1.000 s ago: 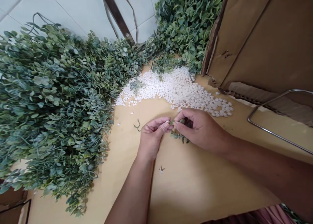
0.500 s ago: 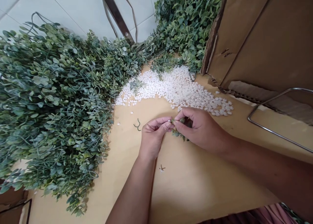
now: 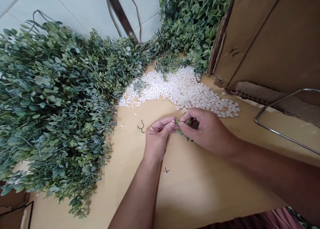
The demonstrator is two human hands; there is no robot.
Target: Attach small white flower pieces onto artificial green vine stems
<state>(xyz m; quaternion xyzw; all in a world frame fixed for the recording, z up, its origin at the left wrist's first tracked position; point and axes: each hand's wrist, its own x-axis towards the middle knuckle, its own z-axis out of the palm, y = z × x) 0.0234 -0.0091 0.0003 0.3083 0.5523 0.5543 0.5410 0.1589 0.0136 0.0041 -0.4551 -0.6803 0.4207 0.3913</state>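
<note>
Pinched in the grip of my right hand (image 3: 207, 130), the artificial eucalyptus sprig (image 3: 188, 122) points one end leftward to the small white piece (image 3: 173, 121) clamped by my left hand (image 3: 157, 132), near the white pile (image 3: 190, 92).

Left hand (image 3: 157, 130) and right hand (image 3: 206, 127) pinch close together (fingertips (image 3: 171, 124) perhaps touching), both forearms (image 3: 140, 187) bare.

There are two hands (image 3: 206, 127), one held sprig (image 3: 188, 122), one star-shaped scrap (image 3: 166, 171) and one shiny rod (image 3: 287, 137). White pieces (image 3: 185, 89) and leaves (image 3: 62, 99) defy counting.
</note>
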